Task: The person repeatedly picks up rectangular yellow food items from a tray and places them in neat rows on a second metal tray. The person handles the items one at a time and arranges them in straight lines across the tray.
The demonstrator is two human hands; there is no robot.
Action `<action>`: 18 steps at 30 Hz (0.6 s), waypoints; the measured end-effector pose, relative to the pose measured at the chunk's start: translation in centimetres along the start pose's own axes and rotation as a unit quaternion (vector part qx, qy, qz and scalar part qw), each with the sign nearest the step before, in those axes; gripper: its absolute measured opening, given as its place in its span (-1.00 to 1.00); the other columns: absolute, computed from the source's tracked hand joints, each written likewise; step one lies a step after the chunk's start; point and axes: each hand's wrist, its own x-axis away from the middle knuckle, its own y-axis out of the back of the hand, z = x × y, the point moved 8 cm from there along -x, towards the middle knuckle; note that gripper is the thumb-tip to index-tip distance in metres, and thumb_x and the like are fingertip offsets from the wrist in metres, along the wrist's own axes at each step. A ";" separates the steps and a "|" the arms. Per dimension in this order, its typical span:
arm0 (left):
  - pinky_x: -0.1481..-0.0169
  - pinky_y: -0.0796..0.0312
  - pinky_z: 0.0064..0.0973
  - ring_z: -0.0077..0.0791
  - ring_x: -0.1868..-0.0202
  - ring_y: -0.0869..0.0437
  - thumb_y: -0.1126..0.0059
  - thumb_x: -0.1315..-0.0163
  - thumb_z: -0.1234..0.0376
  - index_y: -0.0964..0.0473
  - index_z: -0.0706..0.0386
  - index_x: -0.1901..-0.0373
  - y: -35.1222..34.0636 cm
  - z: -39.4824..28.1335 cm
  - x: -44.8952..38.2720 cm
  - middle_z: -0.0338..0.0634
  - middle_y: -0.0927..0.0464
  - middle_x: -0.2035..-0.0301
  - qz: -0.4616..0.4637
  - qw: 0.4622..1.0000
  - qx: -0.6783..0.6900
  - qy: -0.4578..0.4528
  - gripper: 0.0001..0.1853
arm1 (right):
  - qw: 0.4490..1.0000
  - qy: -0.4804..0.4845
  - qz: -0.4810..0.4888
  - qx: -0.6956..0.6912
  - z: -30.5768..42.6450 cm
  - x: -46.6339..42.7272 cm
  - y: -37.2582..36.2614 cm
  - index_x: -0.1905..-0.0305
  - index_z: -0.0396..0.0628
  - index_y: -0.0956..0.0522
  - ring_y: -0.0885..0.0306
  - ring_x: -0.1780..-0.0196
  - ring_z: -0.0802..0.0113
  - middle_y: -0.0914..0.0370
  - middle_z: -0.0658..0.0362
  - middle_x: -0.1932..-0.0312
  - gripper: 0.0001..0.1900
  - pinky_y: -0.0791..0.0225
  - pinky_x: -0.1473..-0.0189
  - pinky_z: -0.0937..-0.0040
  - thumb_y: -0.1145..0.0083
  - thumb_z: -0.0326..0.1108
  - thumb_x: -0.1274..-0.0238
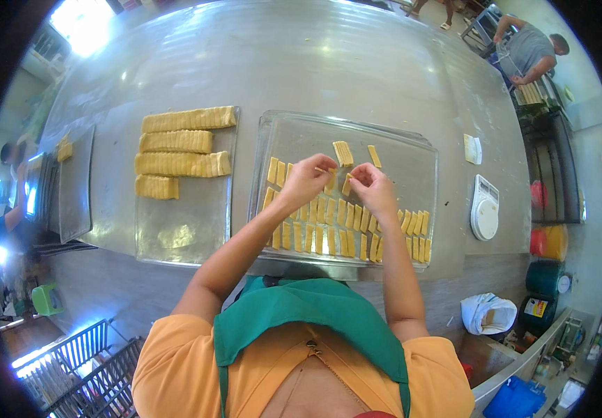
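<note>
Rows of flat yellow dough strips [319, 239] lie on a metal baking tray [405, 177] before me. My left hand [308, 180] is over the tray's upper rows, its fingertips pinching a dough strip [330, 183]. Close beside it on the right, my right hand [373, 188] holds another dough strip [348, 185] between thumb and finger. Just above my hands a small bundle of strips [342, 153] and a single strip [374, 156] rest on the tray. To the left, a second tray [186, 224] bears several stacked rows of sliced dough [183, 163].
Right of the tray are a white kitchen scale [485, 211] and a whitish scraper [472, 149]. Another tray [78, 193] with a small dough piece stands at the table's left. A person in grey [528, 52] works at the far right; another person [10, 209] is at the far left.
</note>
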 end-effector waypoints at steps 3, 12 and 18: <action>0.23 -0.51 -0.47 -0.30 0.33 -0.69 -0.14 -0.20 0.48 -0.56 0.27 0.19 -2.1 -0.4 -0.9 -0.06 -0.65 0.19 0.015 0.992 -0.116 -0.039 -0.84 | 0.996 0.005 -0.025 0.086 -0.4 0.0 -0.2 0.16 -0.16 -0.58 -0.60 0.35 0.42 -0.64 0.15 0.33 -0.81 -0.45 0.23 0.50 -0.25 -0.43 -0.11; -0.23 -0.24 -0.13 -0.08 -0.17 -0.32 -0.31 -0.01 0.29 -0.59 0.04 0.11 -2.1 -1.4 -0.6 -0.11 -0.41 -0.08 -0.001 0.894 -0.431 -0.124 -0.65 | 0.949 0.106 -0.049 0.294 0.1 0.2 -0.3 0.12 -0.09 -0.63 -0.46 -0.03 0.07 -0.52 0.03 0.12 -0.70 -0.36 -0.08 0.18 -0.31 -0.37 0.05; -0.23 -0.22 -0.12 -0.08 -0.18 -0.30 -0.34 0.00 0.25 -0.58 0.03 0.10 -2.1 -1.1 -0.6 -0.09 -0.38 -0.09 0.019 0.888 -0.448 -0.105 -0.63 | 0.961 0.125 -0.129 0.208 -0.6 -1.6 3.2 0.13 -0.10 -0.61 -0.46 0.02 -0.02 -0.51 -0.02 0.15 -0.73 -0.36 -0.08 0.14 -0.28 -0.43 0.03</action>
